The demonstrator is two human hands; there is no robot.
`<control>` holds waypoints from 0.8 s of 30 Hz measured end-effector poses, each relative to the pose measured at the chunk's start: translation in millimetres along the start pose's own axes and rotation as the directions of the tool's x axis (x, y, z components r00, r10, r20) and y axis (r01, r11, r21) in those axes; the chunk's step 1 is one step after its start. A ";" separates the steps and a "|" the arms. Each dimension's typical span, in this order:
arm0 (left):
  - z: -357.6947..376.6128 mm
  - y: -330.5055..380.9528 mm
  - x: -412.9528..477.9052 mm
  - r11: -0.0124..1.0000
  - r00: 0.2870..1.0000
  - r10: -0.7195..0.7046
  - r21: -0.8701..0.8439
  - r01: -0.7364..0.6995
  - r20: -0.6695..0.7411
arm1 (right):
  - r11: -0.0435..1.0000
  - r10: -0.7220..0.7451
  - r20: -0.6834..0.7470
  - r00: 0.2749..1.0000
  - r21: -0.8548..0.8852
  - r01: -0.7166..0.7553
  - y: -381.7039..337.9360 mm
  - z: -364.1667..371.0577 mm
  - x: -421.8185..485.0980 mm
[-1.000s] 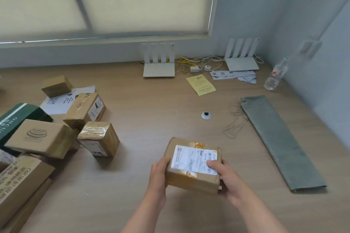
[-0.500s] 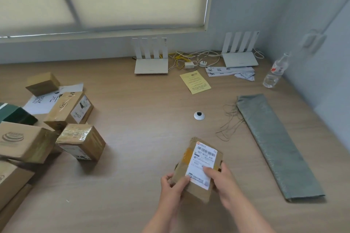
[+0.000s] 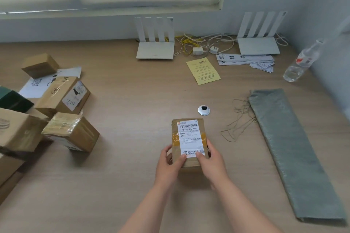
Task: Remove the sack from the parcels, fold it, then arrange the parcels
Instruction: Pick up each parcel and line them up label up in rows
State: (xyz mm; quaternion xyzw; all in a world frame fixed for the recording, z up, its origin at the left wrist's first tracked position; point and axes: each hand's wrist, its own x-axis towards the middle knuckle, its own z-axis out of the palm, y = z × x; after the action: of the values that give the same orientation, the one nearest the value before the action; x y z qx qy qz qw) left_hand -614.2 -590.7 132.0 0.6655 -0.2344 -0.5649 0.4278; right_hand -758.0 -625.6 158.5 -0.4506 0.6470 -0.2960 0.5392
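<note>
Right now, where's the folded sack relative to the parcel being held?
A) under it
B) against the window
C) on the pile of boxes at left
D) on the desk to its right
D: the folded sack lies flat on the desk right of the parcel held by both hands, left hand and right hand.

Parcel (image 3: 188, 142) lies ctr of table (image 3: 132, 100), label up, left hand (image 3: 170, 164) and right hand (image 3: 212, 162) on its near end. Cable port (image 3: 204, 110) just behind it. Folded sack (image 3: 291, 149) to the right, loose cord (image 3: 238, 119) at its far-left end. Heap of parcels (image 3: 56, 100) at left edge, well apart. Back edge — two routers (image 3: 155, 51) w/ cables between, papers (image 3: 203, 71) before them; bottle (image 3: 301, 62) far right.
</note>
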 end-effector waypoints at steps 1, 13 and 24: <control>1.8 5.5 9.5 1.000 1.000 0.020 0.011 -0.020 -0.001 | 1.000 -0.008 -0.004 1.000 -0.009 0.008 -2.1 1.3 11.0; 22.9 61.5 100.1 0.985 0.986 0.160 0.059 -0.162 0.038 | 0.995 -0.076 -0.042 0.996 -0.066 0.073 -32.8 13.5 113.3; 22.9 88.4 67.6 0.996 0.990 0.057 0.082 -0.046 -0.128 | 0.971 -0.136 -0.177 0.975 -0.219 0.095 -51.0 15.2 102.7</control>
State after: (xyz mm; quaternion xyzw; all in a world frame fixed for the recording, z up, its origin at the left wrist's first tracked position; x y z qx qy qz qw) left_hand -603.8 -697.8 168.6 0.7109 -0.2453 -0.4995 0.4300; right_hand -731.2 -738.1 154.9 -0.5116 0.6956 -0.2990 0.4062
